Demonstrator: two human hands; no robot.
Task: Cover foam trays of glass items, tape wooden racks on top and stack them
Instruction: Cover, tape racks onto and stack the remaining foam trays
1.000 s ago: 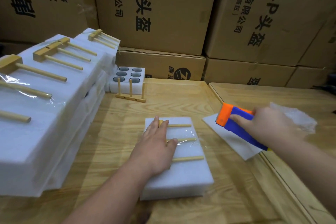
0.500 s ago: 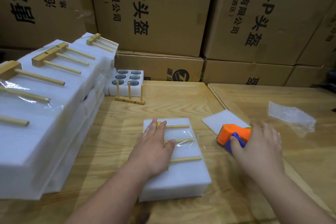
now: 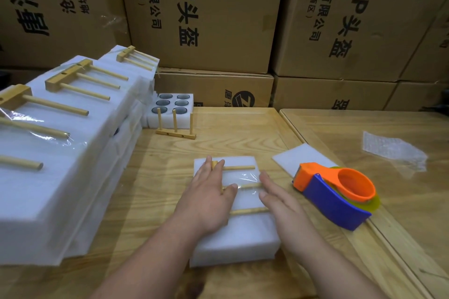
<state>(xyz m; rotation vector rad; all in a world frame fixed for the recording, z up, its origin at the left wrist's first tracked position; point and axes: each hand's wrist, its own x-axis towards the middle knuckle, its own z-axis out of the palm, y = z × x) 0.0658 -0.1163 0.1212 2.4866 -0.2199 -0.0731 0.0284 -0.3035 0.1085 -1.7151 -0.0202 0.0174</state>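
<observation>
Directly under both my hands sits the covered foam tray (image 3: 237, 238), a thick white block lying near the front edge of the wooden table (image 3: 243, 126), its long axis running away from me. On its top lies the wooden rack (image 3: 243, 185), base bar under my left palm and three round dowels pointing to the right, across the tray's short width. My left hand (image 3: 206, 199) presses flat on the rack's base end, fingers straight, gripping nothing. My right hand (image 3: 277, 198) is also spread flat, fingertips resting on or just above the glossy clear tape (image 3: 243, 177) that crosses the upper dowels; I cannot tell whether it touches. The tape looks wrinkled, so I judge the step in hand is smoothing it down. The stack of finished trays (image 3: 73, 153) rises at my left, well apart from the right hand and nearer the left, so the coming lift would carry the tray leftward and up. Foam is soft and light; the dowels are hard, smooth and proud of the surface, so they could snag. Just right of the tray lies the orange and blue tape dispenser (image 3: 335, 194), on its side beside a thin foam sheet (image 3: 291, 158). Farther back stands an uncovered foam tray (image 3: 170, 116) with six dark glass rims, an upright rack (image 3: 175, 126) just in front of it.
</observation>
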